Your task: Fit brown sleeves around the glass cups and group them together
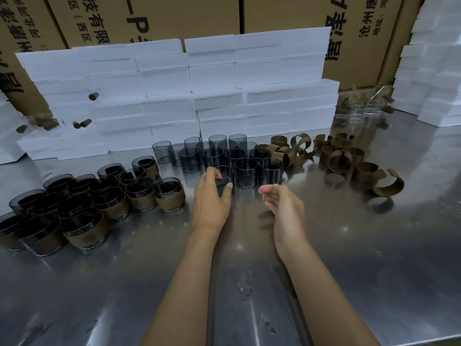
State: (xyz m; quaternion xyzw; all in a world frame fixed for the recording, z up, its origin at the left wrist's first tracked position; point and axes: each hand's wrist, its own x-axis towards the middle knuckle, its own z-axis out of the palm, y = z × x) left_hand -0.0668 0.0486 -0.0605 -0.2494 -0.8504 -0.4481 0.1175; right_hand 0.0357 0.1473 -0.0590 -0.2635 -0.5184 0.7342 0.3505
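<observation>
Smoky grey glass cups [245,168], brown sleeves [339,161], white foam blocks [174,96]

Your two bare forearms rise from the bottom centre of the frame toward the middle. Your left hand [212,196] sits just left of centre, back up, fingers and thumb curled closed around a cup [224,176]. Your right hand [282,203], right of centre, is loosely cupped, palm turned inward, holding nothing.

Two bare forearms, each ending in a hand: left hand [212,198] and right hand [283,204]. No sleeves cover them. Fingernails are short and plain.
</observation>
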